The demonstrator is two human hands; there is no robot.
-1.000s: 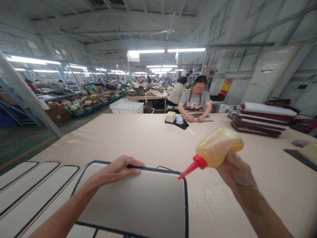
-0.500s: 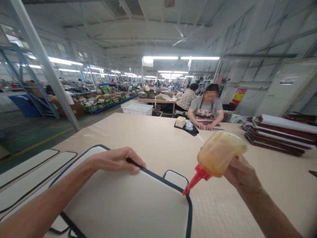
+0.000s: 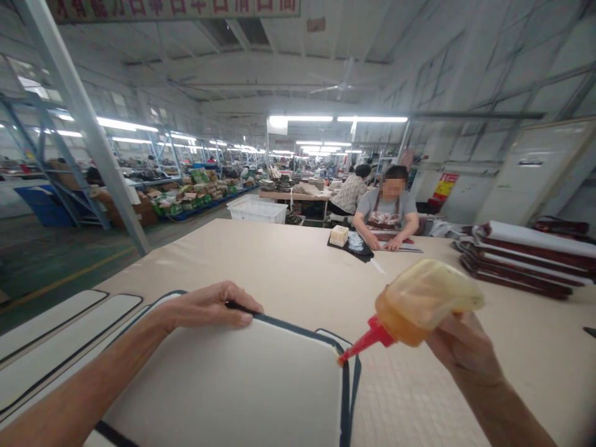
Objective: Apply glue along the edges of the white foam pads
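Note:
A large white panel (image 3: 242, 379) with a dark edge and rounded corners lies tilted at the front. My left hand (image 3: 216, 305) pinches its far edge, thumb on the white face. My right hand (image 3: 468, 347) grips a soft, clear glue bottle (image 3: 419, 301) holding amber liquid, tipped down to the left. The bottle's red nozzle (image 3: 367, 340) touches the panel's far right corner. Another dark-edged piece (image 3: 354, 372) shows beneath that corner.
Long dark-edged white strips (image 3: 69, 338) lie at left on the beige table (image 3: 288, 261). Across it, a person (image 3: 386, 214) works beside a yellowish block (image 3: 339, 235) on black material. Folded material (image 3: 526, 261) is stacked at right.
The panel and my left hand have shifted slightly left. The bottle has tipped flatter, and its nozzle tip has moved a little left along the panel's corner. The camera view has tilted up slightly.

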